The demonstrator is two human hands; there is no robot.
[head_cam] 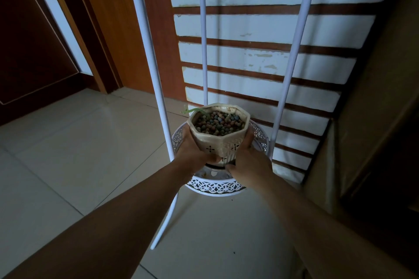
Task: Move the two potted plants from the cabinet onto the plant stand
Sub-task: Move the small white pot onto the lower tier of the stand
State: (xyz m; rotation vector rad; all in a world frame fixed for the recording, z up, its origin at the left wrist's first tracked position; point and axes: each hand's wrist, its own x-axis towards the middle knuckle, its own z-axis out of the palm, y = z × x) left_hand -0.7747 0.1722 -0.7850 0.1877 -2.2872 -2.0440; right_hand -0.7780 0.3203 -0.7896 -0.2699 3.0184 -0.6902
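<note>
A cream, many-sided pot [221, 133] stands nearly upright, its mouth tipped slightly toward the camera, filled with coloured pebbles [218, 123]; a thin green leaf [192, 110] points left over the rim. The pot is held just above the white lattice-rimmed tray [215, 186] of the plant stand. The left hand [192, 147] and right hand [248, 162] clasp its opposite sides, arms extended forward. The hands hide the pot's base, so contact with the tray cannot be told.

white lattice-rimmed stand tray [215, 186], tiled floor [68, 154]
</note>
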